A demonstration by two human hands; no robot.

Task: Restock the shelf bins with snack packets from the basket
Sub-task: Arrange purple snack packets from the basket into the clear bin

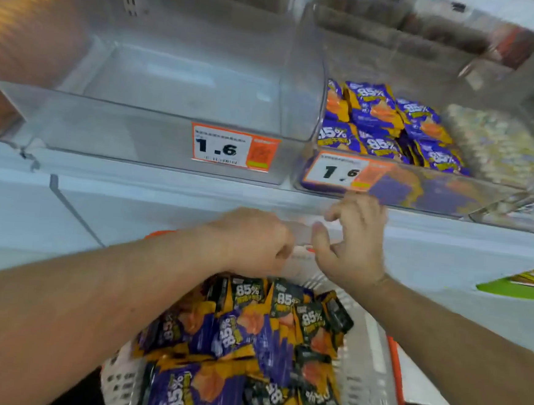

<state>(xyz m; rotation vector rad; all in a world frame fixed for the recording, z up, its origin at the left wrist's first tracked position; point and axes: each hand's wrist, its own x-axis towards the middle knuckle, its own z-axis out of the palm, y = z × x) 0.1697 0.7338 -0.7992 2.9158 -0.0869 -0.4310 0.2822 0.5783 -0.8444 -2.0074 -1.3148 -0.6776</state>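
A white basket (pixel 371 367) with an orange rim sits low in the view. It holds several purple and black snack packets (pixel 242 337) marked 85%. My left hand (pixel 253 242) is curled over the far end of the pile, its fingertips hidden, so I cannot tell whether it grips a packet. My right hand (pixel 350 241) hovers beside it with fingers apart and nothing in them, just below the shelf edge. Above, a clear bin (pixel 156 136) with a 1.6 price tag stands bare. The clear bin to its right (pixel 420 192) holds several purple packets (pixel 390 125).
The white shelf lip (pixel 196 193) runs across just above my hands. A bin with orange-brown goods (pixel 23 39) is at the far left, and a bin of pale packets (pixel 493 146) at the far right. Green-edged goods (pixel 527 283) lie on a lower shelf at the right.
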